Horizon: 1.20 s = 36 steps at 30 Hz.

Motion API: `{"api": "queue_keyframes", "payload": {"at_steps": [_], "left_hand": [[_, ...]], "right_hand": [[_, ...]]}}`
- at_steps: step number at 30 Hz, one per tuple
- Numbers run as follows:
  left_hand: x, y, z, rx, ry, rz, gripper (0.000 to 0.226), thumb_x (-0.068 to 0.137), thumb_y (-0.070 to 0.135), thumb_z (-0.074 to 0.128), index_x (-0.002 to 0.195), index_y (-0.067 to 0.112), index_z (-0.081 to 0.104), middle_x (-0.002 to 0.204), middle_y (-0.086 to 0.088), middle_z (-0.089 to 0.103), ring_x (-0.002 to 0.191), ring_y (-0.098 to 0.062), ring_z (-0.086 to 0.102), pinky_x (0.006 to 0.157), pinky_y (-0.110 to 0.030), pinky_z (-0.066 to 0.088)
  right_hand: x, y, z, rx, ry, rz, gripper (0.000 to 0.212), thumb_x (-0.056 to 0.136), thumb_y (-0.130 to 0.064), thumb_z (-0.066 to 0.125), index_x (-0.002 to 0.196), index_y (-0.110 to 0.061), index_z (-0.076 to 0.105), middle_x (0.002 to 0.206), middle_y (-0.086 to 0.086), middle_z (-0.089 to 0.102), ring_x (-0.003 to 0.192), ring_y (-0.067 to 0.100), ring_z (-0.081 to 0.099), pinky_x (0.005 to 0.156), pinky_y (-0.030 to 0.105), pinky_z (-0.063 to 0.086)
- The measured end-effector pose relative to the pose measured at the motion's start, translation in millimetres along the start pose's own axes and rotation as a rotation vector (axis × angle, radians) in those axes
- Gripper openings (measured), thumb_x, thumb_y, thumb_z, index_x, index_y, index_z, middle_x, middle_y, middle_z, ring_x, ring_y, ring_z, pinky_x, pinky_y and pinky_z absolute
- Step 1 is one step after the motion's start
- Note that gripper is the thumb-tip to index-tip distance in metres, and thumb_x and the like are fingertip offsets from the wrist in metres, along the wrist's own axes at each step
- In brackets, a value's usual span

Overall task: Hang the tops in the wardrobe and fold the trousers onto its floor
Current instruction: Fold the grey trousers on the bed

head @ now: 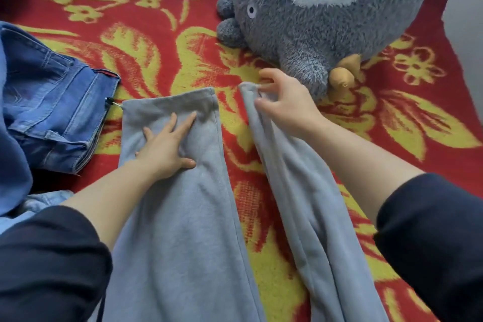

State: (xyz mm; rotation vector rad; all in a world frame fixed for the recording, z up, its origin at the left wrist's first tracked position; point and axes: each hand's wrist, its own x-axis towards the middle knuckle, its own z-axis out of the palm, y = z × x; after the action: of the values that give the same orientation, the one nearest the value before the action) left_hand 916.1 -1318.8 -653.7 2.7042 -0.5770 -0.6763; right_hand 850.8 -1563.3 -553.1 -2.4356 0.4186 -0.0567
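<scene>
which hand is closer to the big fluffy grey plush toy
Right. The right hand pinches a hem of the light grey fleece trousers just below the fluffy grey plush toy; the left hand presses flat on the other leg, further away, nearer the folded blue denim jeans.

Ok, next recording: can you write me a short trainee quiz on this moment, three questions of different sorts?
1. True or false: the left hand lies flat, fingers straight, on one leg of the grey trousers.
2. What does the right hand pinch?
A) a hanger
B) the hem of the other trouser leg
C) a sock
3. Fill in: the garment lying on the blanket at the picture's left, beside the grey trousers, is a pair of ____.

Key: 1 true; 2 B; 3 blue jeans.
</scene>
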Motion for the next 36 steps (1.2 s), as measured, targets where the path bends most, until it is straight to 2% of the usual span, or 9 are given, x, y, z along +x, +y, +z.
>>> {"api": "queue_keyframes", "payload": {"at_steps": [3,10,13,16,19,24,27,32,36], "left_hand": [[0.7,-4.0,3.6,0.005,0.015,-0.014,0.103,0.077,0.042,0.074,0.145,0.055,-0.002,0.161,0.003,-0.005,0.146,-0.042,-0.001,0.108,-0.072,0.014],[-9.9,5.4,5.1,-0.014,0.056,-0.103,0.09,0.081,0.04,0.072,0.146,0.052,0.011,0.161,0.009,0.0,0.143,-0.046,-0.007,0.099,-0.077,0.017],[-33.4,26.8,21.7,0.107,0.315,-0.111,0.066,0.087,0.025,0.066,0.144,0.035,0.034,0.153,-0.011,0.022,0.14,-0.037,0.014,0.103,-0.066,0.025],[-62.8,65.5,48.3,-0.022,0.53,0.084,0.027,0.092,0.014,0.056,0.118,0.017,0.058,0.114,-0.014,0.056,0.107,-0.034,0.046,0.084,-0.049,0.042],[-78.5,118.0,61.4,-0.542,0.276,-0.097,0.035,0.093,0.045,0.05,0.081,0.015,0.064,0.071,-0.008,0.069,0.073,-0.027,0.062,0.068,-0.037,0.047],[-59.8,162.2,43.1,-0.914,0.25,-0.211,0.025,0.094,0.018,0.051,0.069,0.016,0.051,0.042,0.005,0.057,0.028,-0.009,0.048,0.041,-0.019,0.039],[-40.6,172.2,8.6,-1.019,0.395,-0.11,0.011,0.098,0.017,0.043,0.103,0.019,0.052,0.058,-0.002,0.065,0.037,-0.01,0.059,0.037,-0.017,0.043],[-34.0,154.5,32.4,-0.844,0.141,-0.104,0.049,0.088,0.02,0.059,0.132,0.018,0.04,0.121,-0.009,0.061,0.102,-0.024,0.064,0.087,-0.04,0.053],[-53.0,139.2,71.0,-0.72,0.1,-0.152,0.072,0.085,0.025,0.066,0.147,0.014,0.031,0.13,-0.004,0.048,0.115,-0.02,0.051,0.095,-0.029,0.041]], "right_hand": [[2.4,-7.2,18.3,0.063,-0.131,0.003,0.073,0.089,-0.015,0.057,0.152,-0.023,0.021,0.146,0.003,0.046,0.121,0.017,0.052,0.107,0.032,0.035],[-88.6,52.7,40.4,-0.256,-0.225,0.005,0.053,0.094,-0.016,0.047,0.145,-0.012,0.037,0.151,0.005,0.038,0.14,0.02,0.032,0.114,0.036,0.027],[-120.6,74.6,27.9,-0.271,-0.047,-0.039,0.044,0.09,-0.012,0.052,0.134,-0.011,0.05,0.135,0.006,0.052,0.126,0.024,0.046,0.102,0.039,0.039],[-135.3,89.4,8.2,-0.228,0.206,0.164,0.035,0.088,-0.019,0.055,0.122,-0.01,0.054,0.111,0.006,0.056,0.102,0.026,0.054,0.079,0.035,0.042],[-140.0,100.1,-7.2,-0.187,0.063,0.486,0.03,0.084,-0.034,0.058,0.102,-0.009,0.059,0.093,0.004,0.061,0.089,0.028,0.058,0.07,0.037,0.046],[-141.0,94.5,-32.2,0.022,0.192,0.576,0.025,0.074,-0.008,0.049,0.079,-0.013,0.073,0.075,0.012,0.071,0.075,0.031,0.069,0.069,0.042,0.058],[-129.0,93.0,-45.5,0.345,0.332,0.563,0.019,0.081,-0.007,0.049,0.075,-0.015,0.065,0.057,0.004,0.068,0.053,0.02,0.068,0.055,0.034,0.058],[-150.9,101.6,-29.0,0.368,-0.113,0.526,0.053,0.09,-0.011,0.058,0.141,-0.015,0.046,0.117,0.002,0.06,0.101,0.016,0.059,0.081,0.026,0.048],[-187.5,113.6,-8.2,0.23,-0.12,0.461,0.05,0.086,-0.007,0.056,0.136,-0.009,0.051,0.122,0.008,0.062,0.116,0.024,0.057,0.101,0.038,0.044]]}}
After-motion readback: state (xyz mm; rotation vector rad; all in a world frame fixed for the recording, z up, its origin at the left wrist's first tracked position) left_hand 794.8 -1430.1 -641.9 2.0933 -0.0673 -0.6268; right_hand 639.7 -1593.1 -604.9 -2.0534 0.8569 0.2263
